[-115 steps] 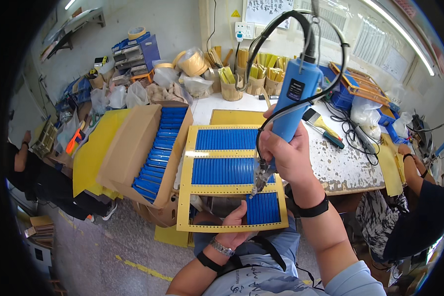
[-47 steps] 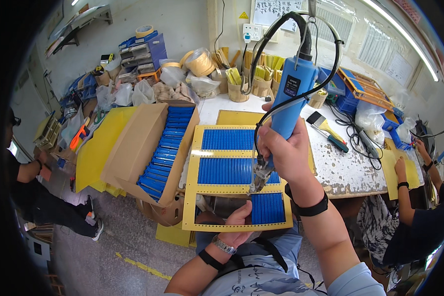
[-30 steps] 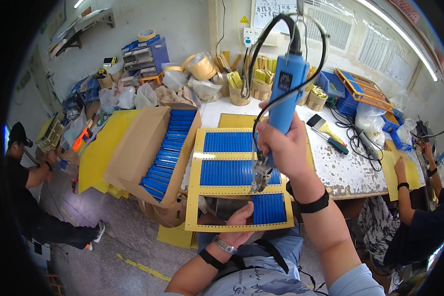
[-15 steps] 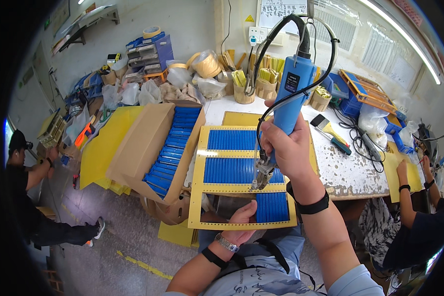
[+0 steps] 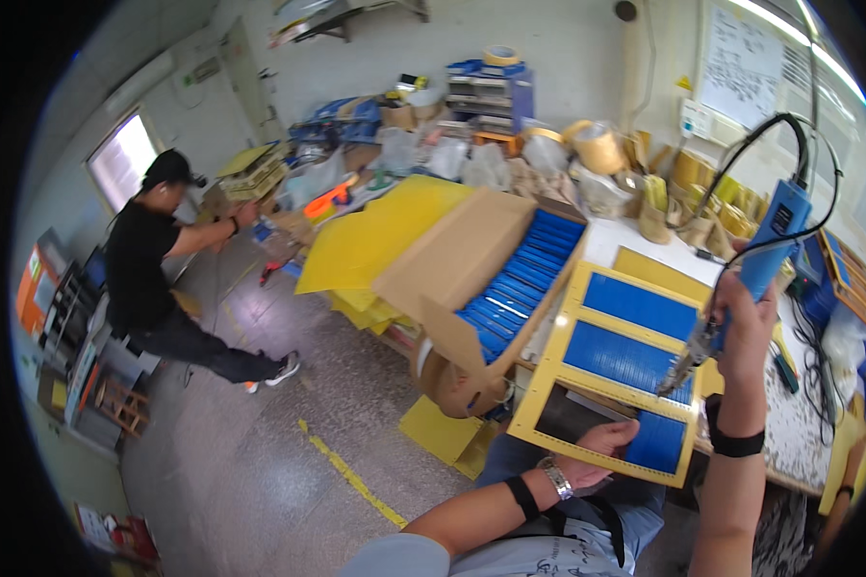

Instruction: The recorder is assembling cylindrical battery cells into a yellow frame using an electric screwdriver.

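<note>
My right hand [image 5: 747, 327] is wrapped round a blue power screwdriver [image 5: 777, 231] that hangs from a black cable. Its slim metal tip [image 5: 678, 370] points down over the yellow frame [image 5: 524, 423], close to the bar between the middle and nearest sections. Blue strips [image 5: 645, 304] fill the frame's far and middle sections; in the nearest one, blue strips [image 5: 656, 440] take up only the right part. My left hand [image 5: 601, 449] grips the near side of the frame, its thumb against the end of those strips and its fingers partly hidden underneath.
Left of the frame an open cardboard box [image 5: 452, 245] holds rows of blue strips. Yellow sheets [image 5: 380, 231] are stacked beyond it. A person in black [image 5: 144, 250] stands at the far left. Rolls of tape [image 5: 601, 146] and bundles line the wall; a brush [image 5: 785, 363] lies at right.
My view has swung to the left, so bench, box and frame appear farther right. Both hands keep their holds, and the screwdriver's tip remains over the frame.
</note>
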{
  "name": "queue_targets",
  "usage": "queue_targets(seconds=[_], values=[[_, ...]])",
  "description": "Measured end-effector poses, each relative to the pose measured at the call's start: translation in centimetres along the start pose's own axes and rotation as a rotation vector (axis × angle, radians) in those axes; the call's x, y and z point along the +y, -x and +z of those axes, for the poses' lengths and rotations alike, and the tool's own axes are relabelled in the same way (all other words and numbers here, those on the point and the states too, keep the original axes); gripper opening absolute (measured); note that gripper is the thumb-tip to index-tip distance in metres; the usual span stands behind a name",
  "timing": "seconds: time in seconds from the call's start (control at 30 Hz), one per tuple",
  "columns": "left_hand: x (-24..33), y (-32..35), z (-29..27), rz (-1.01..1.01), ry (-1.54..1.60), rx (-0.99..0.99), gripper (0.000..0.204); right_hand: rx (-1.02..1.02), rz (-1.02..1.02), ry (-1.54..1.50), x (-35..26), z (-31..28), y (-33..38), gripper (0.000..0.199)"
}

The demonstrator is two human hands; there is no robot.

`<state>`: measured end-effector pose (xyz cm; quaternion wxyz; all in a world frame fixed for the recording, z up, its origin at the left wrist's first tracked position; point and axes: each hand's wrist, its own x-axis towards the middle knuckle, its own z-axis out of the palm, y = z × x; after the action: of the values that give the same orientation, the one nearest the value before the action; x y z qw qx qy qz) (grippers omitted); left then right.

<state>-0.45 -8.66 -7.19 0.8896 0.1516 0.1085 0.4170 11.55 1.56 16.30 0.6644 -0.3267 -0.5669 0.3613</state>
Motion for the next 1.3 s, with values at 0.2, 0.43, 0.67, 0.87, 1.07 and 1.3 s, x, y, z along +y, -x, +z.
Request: queue_targets(seconds=[0.2, 0.43, 0.67, 0.87, 1.07, 1.3], values=[[1.2, 1.3, 0.3, 0.019, -0.062, 0.066, 0.030, -0.013, -0.007, 0.058, -0.2, 1.3, -4.2, 0.031], [1.1, 1.5, 0.1, -0.005, -0.080, 0.101, 0.029, -0.049, -0.062, 0.156, -1.2, 0.7, -9.6, 0.020], [0.3, -0.4, -0.6, -0.044, -0.035, -0.031, 0.025, -0.057, -0.024, 0.205, -3.3, -1.0, -12.2, 0.023], [1.7, 0.9, -0.7, 0.008, -0.083, 0.053, 0.028, -0.174, -0.036, 0.045, -2.2, 0.9, -13.4, 0.037], [1.6, 1.1, -0.3, -0.034, -0.082, 0.118, 0.029, 0.178, -0.118, -0.062, 0.7, -2.1, -10.1, 0.037], [1.1, 1.1, -0.4, -0.027, -0.079, 0.135, 0.034, -0.069, 0.491, -0.157, 12.5, -4.3, -5.3, 0.056]])
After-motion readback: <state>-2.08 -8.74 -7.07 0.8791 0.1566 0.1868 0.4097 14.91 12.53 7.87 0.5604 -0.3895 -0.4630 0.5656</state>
